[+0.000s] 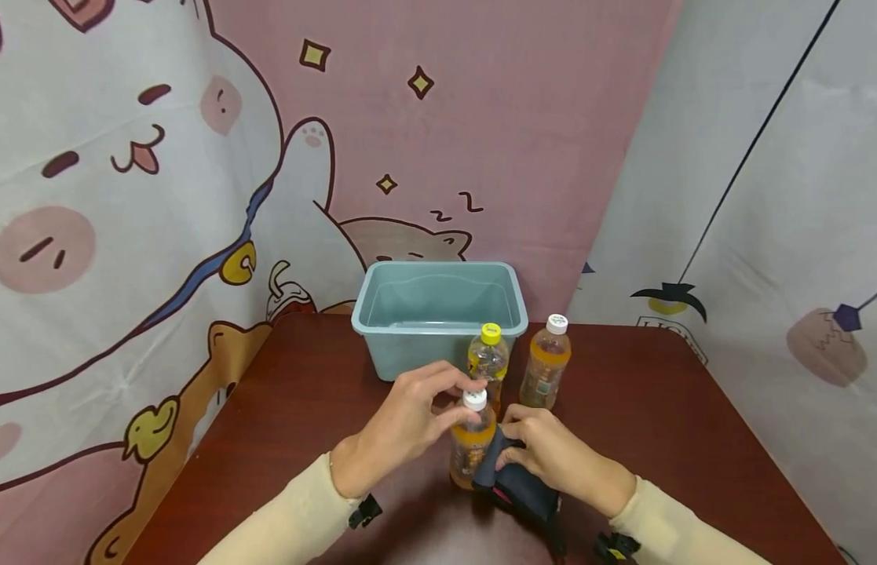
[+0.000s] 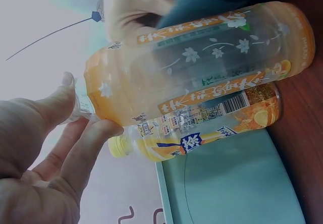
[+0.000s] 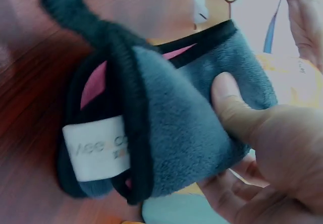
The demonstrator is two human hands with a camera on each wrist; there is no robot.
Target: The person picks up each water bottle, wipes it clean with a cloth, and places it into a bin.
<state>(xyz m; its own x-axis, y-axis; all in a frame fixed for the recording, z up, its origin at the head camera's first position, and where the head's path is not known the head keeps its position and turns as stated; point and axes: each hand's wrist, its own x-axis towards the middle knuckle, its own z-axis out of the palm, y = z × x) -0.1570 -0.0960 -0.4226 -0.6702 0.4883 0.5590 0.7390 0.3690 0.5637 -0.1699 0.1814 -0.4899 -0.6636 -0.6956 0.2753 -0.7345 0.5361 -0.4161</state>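
My left hand (image 1: 417,404) pinches the white cap (image 1: 475,399) of an upright orange-labelled drink bottle (image 1: 469,451), thumb on one side and fingers on the other. A dark grey plush cloth (image 3: 176,118) with black edging, pink inner side, white tag (image 3: 96,148) and hanging loop is folded in my right hand (image 1: 551,455). Thumb and fingers grip it, and its folded end lies against the bottle's right side in the head view. Just behind stands a yellow-capped bottle (image 1: 491,362), partly hidden by the first one. A second white-capped bottle (image 1: 546,365) stands farther right.
A pale blue-green plastic bin (image 1: 403,345) sits at the back of the dark red-brown table (image 1: 283,439), behind the bottles. Printed cloth (image 1: 537,157) hangs along the table's back and sides.
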